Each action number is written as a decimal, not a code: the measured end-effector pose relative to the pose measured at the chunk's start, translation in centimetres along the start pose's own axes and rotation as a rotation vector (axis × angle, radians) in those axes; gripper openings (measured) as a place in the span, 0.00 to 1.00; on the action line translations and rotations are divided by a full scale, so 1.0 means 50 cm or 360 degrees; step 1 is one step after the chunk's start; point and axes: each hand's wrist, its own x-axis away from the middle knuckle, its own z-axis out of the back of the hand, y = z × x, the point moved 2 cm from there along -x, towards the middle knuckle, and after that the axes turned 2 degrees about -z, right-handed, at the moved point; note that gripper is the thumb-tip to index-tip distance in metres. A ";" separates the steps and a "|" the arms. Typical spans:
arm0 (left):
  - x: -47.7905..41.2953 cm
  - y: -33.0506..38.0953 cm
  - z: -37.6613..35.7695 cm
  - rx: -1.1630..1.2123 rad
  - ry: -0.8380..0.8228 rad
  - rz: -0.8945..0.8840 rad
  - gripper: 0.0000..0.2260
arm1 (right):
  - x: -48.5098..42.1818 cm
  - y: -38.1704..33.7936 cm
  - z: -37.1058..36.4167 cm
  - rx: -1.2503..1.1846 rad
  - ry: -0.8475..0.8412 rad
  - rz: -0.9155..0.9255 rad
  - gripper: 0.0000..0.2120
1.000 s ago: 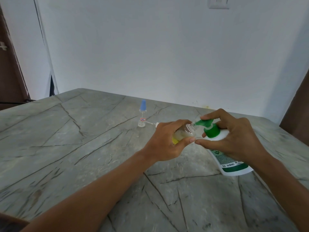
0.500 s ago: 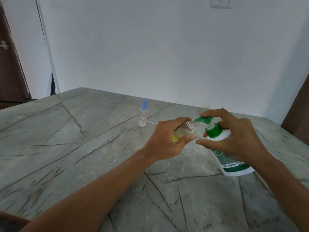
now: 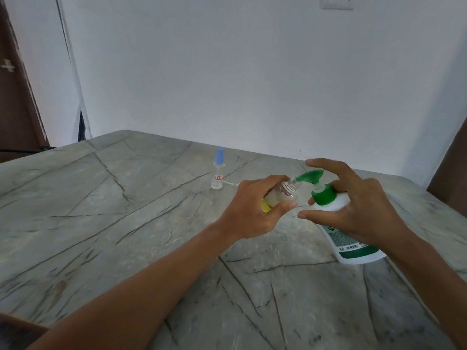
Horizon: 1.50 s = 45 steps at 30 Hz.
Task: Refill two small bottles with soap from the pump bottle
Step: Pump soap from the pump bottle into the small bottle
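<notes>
On the right-centre of the grey-green stone slab (image 3: 126, 223), matt w/ dark crack-like veins, both hands meet. L hand (image 3: 255, 205) is curled round a small clear plastic bottle (image 3: 283, 195): thumb along the near side, fingers wrapped over the far side. It is round-bodied, cloudy inside, tilted w/ its ribbed threaded mouth up & to the right; a yellow bit (image 3: 265, 207) shows at its base end, against the palm.

R hand (image 3: 353, 205) grips a white plastic pump bottle (image 3: 343, 245) at the shoulder, thumb straight across the near side, fingers behind. The index finger (image 3: 326, 165) is stretched over the green pump head (image 3: 309, 176); can't tell if it touches. Smooth glossy body, green collar, green-&-white printed label; it leans far-left w/ its base low by the slab. Spout tip sits right at the small bottle's mouth.

Far of the L hand, apart from it, a blue-capped clear bottle (image 3: 218, 173) stands upright, slim, w/ a red-edged sticker. A thin white tube (image 3: 231, 183) lies on the slab from beside its base towards the L hand.

Slab's far edge runs along the plain white wall (image 3: 252, 72), far-left corner near a dark brown door (image 3: 15, 97). The upright bottle is set back from that edge. A wide run of slab spreads left & near of the forearms. A white switch plate (image 3: 337, 2) sits high on the wall, right.
</notes>
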 end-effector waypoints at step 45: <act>0.004 0.006 -0.004 -0.0003 -0.0016 -0.0034 0.18 | 0.003 0.002 0.004 -0.0036 0.0008 0.0044 0.33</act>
